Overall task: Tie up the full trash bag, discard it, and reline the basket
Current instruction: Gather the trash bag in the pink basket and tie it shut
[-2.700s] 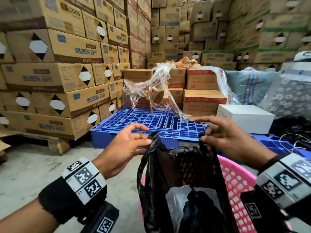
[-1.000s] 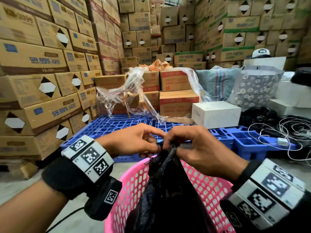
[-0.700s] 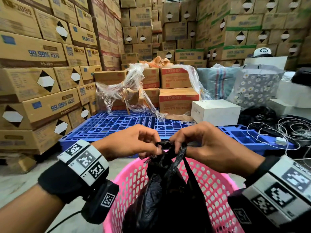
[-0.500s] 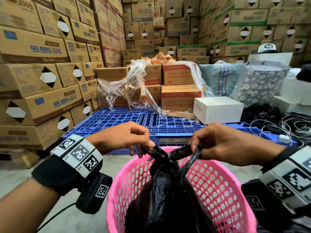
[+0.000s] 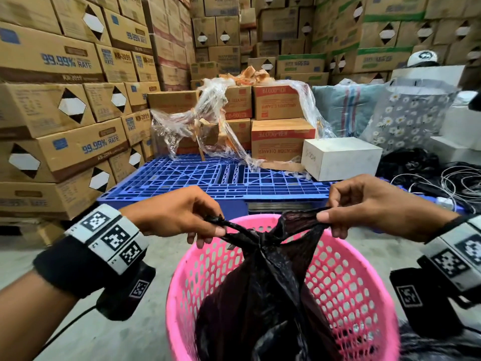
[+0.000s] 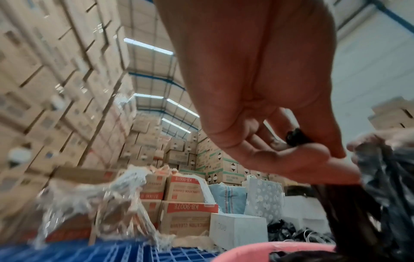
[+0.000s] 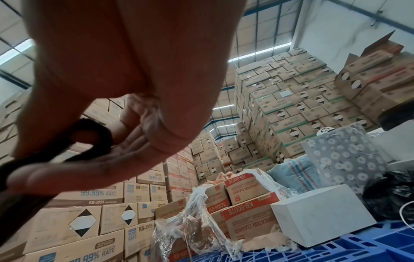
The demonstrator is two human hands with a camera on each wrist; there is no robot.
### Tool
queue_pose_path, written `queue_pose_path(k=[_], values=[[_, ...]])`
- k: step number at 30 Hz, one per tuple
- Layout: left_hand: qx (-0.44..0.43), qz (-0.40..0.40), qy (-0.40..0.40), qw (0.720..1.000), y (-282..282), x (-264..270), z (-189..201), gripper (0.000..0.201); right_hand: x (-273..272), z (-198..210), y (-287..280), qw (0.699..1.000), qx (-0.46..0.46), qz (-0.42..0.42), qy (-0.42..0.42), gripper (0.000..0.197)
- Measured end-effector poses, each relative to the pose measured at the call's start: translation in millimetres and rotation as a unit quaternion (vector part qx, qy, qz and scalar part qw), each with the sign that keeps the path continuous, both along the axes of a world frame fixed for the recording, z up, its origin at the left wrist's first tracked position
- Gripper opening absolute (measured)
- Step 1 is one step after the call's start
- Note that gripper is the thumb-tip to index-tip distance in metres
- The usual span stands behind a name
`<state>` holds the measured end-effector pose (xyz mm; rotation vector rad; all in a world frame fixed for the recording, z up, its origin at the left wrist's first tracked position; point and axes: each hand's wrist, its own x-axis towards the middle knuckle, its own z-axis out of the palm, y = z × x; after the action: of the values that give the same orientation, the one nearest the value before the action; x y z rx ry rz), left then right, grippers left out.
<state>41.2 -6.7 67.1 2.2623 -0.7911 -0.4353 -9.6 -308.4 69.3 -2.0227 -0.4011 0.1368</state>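
From the head camera I saw my left hand (image 5: 179, 214) and right hand (image 5: 369, 204) apart, each pinching a twisted black trash bag (image 5: 263, 290) ear over the pink basket (image 5: 364, 290), whose rim ringed the bag; a blue pallet (image 5: 208, 181) lay just beyond. The left wrist view showed fingers (image 6: 291, 159) curled on black plastic. In the right wrist view, a black loop (image 7: 94, 134) sat in my grip.

We note a black trash bag (image 5: 265, 295), thin and crinkled, standing inside a pink perforated basket (image 5: 346, 290) on the floor. Its two handles are crossed into a knot above the basket's rim and drawn taut sideways. We cannot see the bag's contents.
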Motion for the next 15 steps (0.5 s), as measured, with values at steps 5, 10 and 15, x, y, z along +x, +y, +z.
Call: queue_pose_path(k=[5,10,15], values=[[-0.1,0.011,0.075,0.992,6.4,-4.7,4.6,0.013,3.3,-1.5,-1.5,0.999,0.036,-0.031,0.004,0.019],[-0.011,0.07,-0.022,0.997,-3.8,-2.2,-2.7,0.03,1.0,3.2,3.0,0.998,0.032,-0.048,-0.008,0.018],[-0.107,0.154,-0.029,0.982,-14.3,-1.7,-9.5,0.026,4.5,1.8,-0.4,0.997,-0.002,-0.07,-0.008,0.022]])
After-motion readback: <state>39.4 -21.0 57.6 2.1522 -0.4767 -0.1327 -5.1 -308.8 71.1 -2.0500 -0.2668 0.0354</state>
